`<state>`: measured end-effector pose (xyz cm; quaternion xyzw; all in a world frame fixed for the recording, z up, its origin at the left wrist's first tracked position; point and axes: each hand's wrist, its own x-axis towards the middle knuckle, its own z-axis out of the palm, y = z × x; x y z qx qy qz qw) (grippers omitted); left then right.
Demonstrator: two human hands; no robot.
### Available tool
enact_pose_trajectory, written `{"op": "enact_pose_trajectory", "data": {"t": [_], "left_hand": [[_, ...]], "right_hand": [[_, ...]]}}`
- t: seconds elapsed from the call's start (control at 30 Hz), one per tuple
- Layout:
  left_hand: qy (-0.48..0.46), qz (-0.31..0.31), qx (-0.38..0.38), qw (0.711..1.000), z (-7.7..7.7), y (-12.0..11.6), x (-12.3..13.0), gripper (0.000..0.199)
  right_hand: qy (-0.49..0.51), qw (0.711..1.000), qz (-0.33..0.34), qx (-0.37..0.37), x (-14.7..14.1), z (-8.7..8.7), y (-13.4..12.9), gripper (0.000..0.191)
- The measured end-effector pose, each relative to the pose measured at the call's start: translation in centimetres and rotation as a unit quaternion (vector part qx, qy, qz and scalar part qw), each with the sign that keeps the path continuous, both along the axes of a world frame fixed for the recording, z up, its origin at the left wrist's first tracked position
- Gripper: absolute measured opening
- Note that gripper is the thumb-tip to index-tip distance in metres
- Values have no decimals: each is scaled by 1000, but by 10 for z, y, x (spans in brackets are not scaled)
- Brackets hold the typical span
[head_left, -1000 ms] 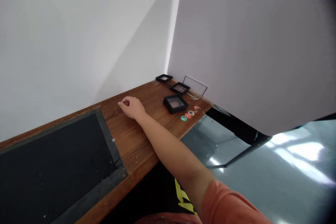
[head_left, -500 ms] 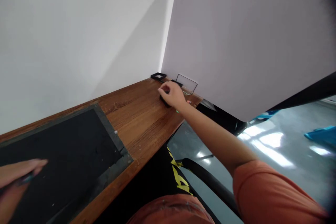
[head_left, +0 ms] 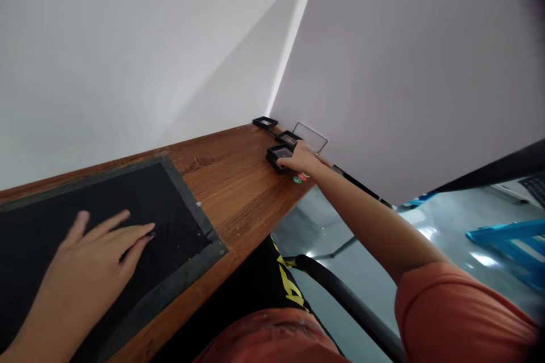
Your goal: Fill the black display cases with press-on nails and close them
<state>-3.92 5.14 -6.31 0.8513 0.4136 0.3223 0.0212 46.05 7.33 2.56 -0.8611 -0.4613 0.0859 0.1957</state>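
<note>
My left hand (head_left: 96, 255) hovers over the black mat (head_left: 128, 198), thumb and index finger pinched together, other fingers spread. A tiny dark thing (head_left: 151, 234) shows at the fingertips, too small to name. At the far right of the table, my right hand (head_left: 301, 160) has its thumb and fingers around a black square frame-like box (head_left: 281, 152), which appears stacked on another. Just behind it lies a second black frame-like box (head_left: 289, 138), partly covered by the fingers.
Another black square frame (head_left: 264, 122) sits in the wall corner. A thin wire stand (head_left: 313, 137) leans near the partition (head_left: 383, 68). Small round stickers (head_left: 300, 177) are on the wooden table (head_left: 230, 193) near its edge. A black chair arm (head_left: 340, 295) is below.
My left hand has come further into view, moving right and up over the mat. My right hand, earlier curled above the black box, now lies across its right side with fingers extended.
</note>
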Motion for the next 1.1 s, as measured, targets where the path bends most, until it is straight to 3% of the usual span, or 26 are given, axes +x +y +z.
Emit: {"op": "enact_pose_trajectory", "data": {"t": [0.1, 0.23, 0.27, 0.33, 0.37, 0.47, 0.53, 0.6, 0.7, 0.9, 1.0, 1.1], "left_hand": [[83, 51, 68, 993, 12, -2, 1, 32], [119, 142, 46, 982, 16, -3, 1, 43], [119, 156, 36, 980, 16, -3, 2, 45], [120, 174, 5, 978, 16, -5, 3, 46], [117, 178, -12, 977, 17, -6, 4, 46], [128, 196, -35, 972, 18, -7, 7, 47], [136, 207, -47, 968, 19, -7, 7, 45], [140, 214, -61, 965, 21, -7, 7, 41], [138, 219, -76, 963, 24, -8, 5, 36], [115, 242, -72, 961, 27, -12, 4, 33], [61, 223, -47, 972, 25, -15, 8, 69], [-14, 167, -58, 984, 21, -19, 11, 109]], "right_hand": [[21, 998, 49, 40, -21, 12, 12, 47], [110, 969, 205, 86, -84, 8, 44, 50], [144, 952, 253, 92, -106, 2, 53, 59], [218, 909, 341, 96, -150, -13, 68, 99], [254, 885, 377, 97, -171, -21, 75, 108], [353, 810, 458, 94, -222, -46, 88, 115], [403, 767, 491, 94, -241, -60, 92, 117], [435, 736, 509, 97, -249, -71, 94, 123], [449, 715, 524, 111, -246, -77, 90, 131], [414, 707, 545, 178, -235, -54, 68, 116], [396, 679, 587, 193, -239, -48, 53, 107], [433, 646, 611, 146, -245, -51, 40, 106]]}}
